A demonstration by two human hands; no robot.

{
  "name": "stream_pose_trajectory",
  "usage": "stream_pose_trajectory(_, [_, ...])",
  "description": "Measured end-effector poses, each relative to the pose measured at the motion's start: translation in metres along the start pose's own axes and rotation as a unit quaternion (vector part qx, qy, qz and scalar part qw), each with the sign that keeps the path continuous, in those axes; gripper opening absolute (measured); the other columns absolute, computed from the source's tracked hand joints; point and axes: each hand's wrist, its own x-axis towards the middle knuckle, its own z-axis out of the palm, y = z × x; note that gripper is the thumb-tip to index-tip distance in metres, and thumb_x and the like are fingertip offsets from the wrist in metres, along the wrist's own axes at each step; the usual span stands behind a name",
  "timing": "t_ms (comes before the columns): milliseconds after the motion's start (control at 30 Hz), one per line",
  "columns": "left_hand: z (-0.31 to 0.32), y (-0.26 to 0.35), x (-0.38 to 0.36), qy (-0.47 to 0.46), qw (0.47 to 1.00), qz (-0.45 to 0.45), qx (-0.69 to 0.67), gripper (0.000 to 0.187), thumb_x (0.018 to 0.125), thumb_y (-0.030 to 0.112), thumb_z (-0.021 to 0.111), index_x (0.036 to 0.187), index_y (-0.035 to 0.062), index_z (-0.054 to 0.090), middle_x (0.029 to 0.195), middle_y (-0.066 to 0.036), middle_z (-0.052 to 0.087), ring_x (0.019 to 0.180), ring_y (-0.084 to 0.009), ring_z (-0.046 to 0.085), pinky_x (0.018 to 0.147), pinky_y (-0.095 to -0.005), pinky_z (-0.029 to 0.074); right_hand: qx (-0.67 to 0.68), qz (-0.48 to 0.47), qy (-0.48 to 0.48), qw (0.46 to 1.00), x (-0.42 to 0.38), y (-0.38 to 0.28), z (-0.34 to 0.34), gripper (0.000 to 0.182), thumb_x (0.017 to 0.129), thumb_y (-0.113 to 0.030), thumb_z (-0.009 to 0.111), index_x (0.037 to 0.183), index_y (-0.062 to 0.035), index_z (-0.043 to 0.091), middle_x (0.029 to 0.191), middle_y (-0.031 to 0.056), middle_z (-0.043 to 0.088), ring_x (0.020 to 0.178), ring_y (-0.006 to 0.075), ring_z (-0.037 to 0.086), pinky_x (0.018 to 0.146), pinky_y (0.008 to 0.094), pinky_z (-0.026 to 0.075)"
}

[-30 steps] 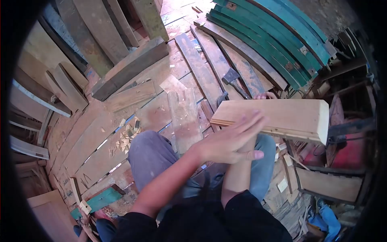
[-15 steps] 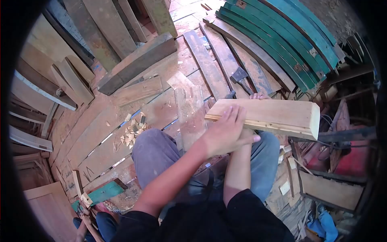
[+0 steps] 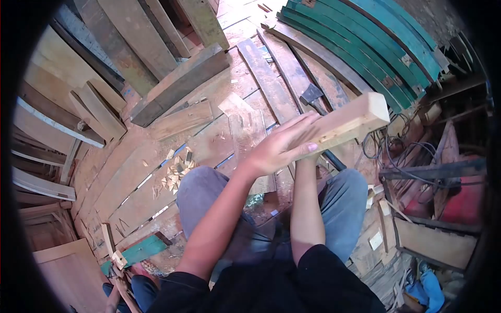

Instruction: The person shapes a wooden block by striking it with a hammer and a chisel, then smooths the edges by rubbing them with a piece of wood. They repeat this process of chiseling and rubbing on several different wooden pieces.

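Observation:
A pale, planed wooden board is held above my knees, tilted with its far-right end raised. My left hand is closed on its near-left end, thumb along the front edge and fingers over the upper face. My right forearm runs up beneath the board. It hides my right hand, whose fingers were curled over the far edge half a second ago. Behind the board, a tool with a dark, axe-like head lies on the floor planks, its handle partly covered.
Wood offcuts lie left of my knee. Green curved planks are stacked at the back right, and a thick beam rests at the back left. Cables hang at the right. Another person's hands work at lower left.
The board has turned, its right end swinging up and away, so its edge now faces me more. My left hand has shifted slightly left and up. My right fingers have gone out of sight.

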Motion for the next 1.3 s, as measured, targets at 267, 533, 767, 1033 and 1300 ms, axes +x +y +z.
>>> stream_pose_trajectory(267, [-0.003,-0.004,0.003,-0.01,1.0,-0.004,-0.02,0.073,0.089,0.032,0.067,0.149,0.0055,0.033,0.149,-0.017,0.039,0.139,-0.0278,0.036,0.115,-0.0374,0.026,-0.111,0.008,-0.021,0.994,-0.016,0.016,0.005,0.048,0.102,-0.043,0.036,0.135,-0.0091,0.042,0.122,0.0133,0.053,0.11,0.0249,0.059,0.088,0.0399,0.054])
stream_pose_trajectory(533, [-0.019,-0.013,-0.006,-0.022,0.995,-0.002,0.102,0.101,0.074,0.038,0.081,0.153,0.0078,0.024,0.153,-0.018,0.032,0.143,-0.0328,0.029,0.117,-0.0433,0.023,-0.032,0.103,-0.121,0.987,0.01,0.015,-0.002,0.045,0.098,-0.048,0.041,0.118,-0.0092,0.053,0.101,0.0066,0.057,0.086,0.0178,0.06,0.07,0.0305,0.051])
stream_pose_trajectory(767, [-0.037,-0.026,-0.004,0.113,0.992,-0.001,-0.047,0.123,0.06,0.028,0.086,0.154,0.0023,0.011,0.149,-0.026,0.035,0.137,-0.0345,0.038,0.115,-0.0431,0.027,-0.341,0.133,-0.172,0.915,-0.014,0.013,0.039,0.052,0.099,-0.045,0.042,0.118,-0.0004,0.061,0.105,0.0089,0.064,0.088,0.0152,0.062,0.078,0.0292,0.049])
stream_pose_trajectory(1033, [-0.065,-0.014,-0.014,0.225,0.966,-0.028,-0.127,0.114,0.064,0.013,0.084,0.155,0.0082,0.014,0.134,-0.018,0.046,0.119,-0.026,0.051,0.098,-0.0387,0.047,-0.445,0.159,-0.176,0.863,-0.025,0.016,0.042,0.057,0.101,-0.049,0.04,0.119,0.0012,0.061,0.106,0.0071,0.064,0.098,0.0141,0.058,0.089,0.0284,0.044])
stream_pose_trajectory(1300, [-0.078,-0.04,-0.022,0.475,0.87,-0.052,0.123,0.116,0.069,0.024,0.086,0.153,0.0023,0.008,0.135,-0.024,0.04,0.122,-0.031,0.048,0.103,-0.0408,0.039,-0.646,0.01,-0.131,0.752,0.008,0.022,-0.047,0.04,0.099,-0.04,0.048,0.111,-0.0058,0.063,0.097,0.0099,0.067,0.088,0.0264,0.066,0.081,0.0397,0.05])
